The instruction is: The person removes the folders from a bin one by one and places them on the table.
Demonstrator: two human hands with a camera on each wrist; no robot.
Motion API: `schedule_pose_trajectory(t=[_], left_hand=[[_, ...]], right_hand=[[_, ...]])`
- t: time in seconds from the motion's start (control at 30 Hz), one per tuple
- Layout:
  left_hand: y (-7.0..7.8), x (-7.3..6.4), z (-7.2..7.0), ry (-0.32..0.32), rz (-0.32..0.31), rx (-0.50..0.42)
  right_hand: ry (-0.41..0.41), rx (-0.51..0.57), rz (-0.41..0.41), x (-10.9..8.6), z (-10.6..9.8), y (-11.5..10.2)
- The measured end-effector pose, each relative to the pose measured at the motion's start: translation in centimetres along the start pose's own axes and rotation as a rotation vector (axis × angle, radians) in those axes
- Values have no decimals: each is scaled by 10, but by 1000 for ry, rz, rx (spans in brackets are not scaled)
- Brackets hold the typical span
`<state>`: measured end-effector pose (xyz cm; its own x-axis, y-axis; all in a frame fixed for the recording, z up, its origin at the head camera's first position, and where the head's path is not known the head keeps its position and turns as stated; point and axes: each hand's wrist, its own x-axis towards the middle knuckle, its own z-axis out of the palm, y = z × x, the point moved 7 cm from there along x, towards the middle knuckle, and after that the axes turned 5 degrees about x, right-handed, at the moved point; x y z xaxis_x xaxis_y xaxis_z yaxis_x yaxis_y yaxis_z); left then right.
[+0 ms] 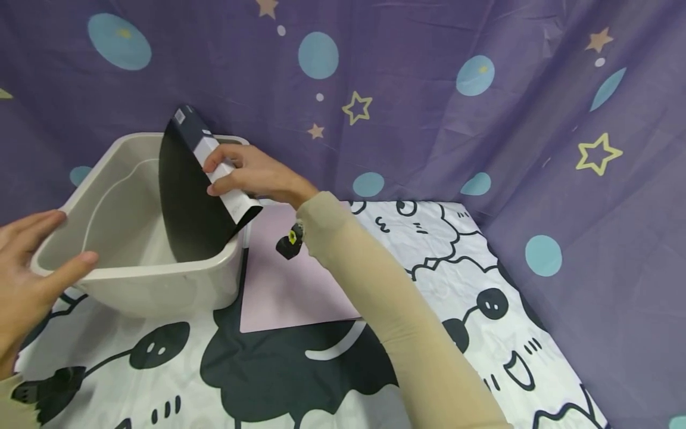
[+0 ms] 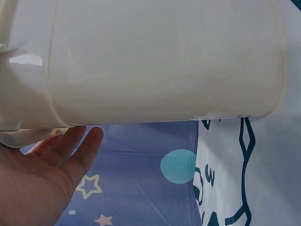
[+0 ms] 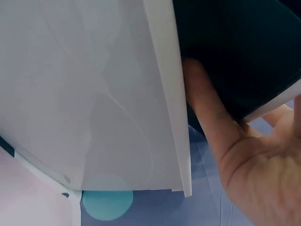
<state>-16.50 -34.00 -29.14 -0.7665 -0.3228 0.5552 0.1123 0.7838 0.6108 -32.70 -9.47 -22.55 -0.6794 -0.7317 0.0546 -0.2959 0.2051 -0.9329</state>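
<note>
A light grey plastic bin (image 1: 161, 292) stands at the left against the curtain. My right hand (image 1: 252, 173) grips a black folder (image 1: 190, 196) by its white-labelled spine, thumb on the near side and fingers over the far side. The folder leans inside the bin's right part, its upper end rising above the back rim. In the right wrist view, the thumb lies against the folder's dark face, close beside the bin wall (image 3: 117, 94). My left hand (image 1: 32, 268) rests at the bin's left front corner, fingers nearly straight, thumb over the rim.
Right of the bin lies a flat pink sheet (image 1: 289, 292), partly behind the right sleeve. A white cloth with black cartoon drawings (image 1: 461, 256) covers the surface. A purple curtain (image 1: 402, 107) with stars and blue dots hangs behind and along the right.
</note>
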Motion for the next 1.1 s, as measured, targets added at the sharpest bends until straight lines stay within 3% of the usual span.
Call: schedule_pose_trajectory(t=[0.13, 0.43, 0.73, 1.1], left_hand=[[2, 1, -1, 5, 18, -6], [-3, 0, 1, -37, -31, 45], [1, 1, -1, -25, -23, 31], [2, 2, -4, 21, 39, -37]], right_hand=[[9, -35, 10, 1, -2, 0], [-21, -44, 27, 1, 0, 6], [-17, -39, 18, -1, -4, 4], [61, -9, 54, -5, -17, 7]])
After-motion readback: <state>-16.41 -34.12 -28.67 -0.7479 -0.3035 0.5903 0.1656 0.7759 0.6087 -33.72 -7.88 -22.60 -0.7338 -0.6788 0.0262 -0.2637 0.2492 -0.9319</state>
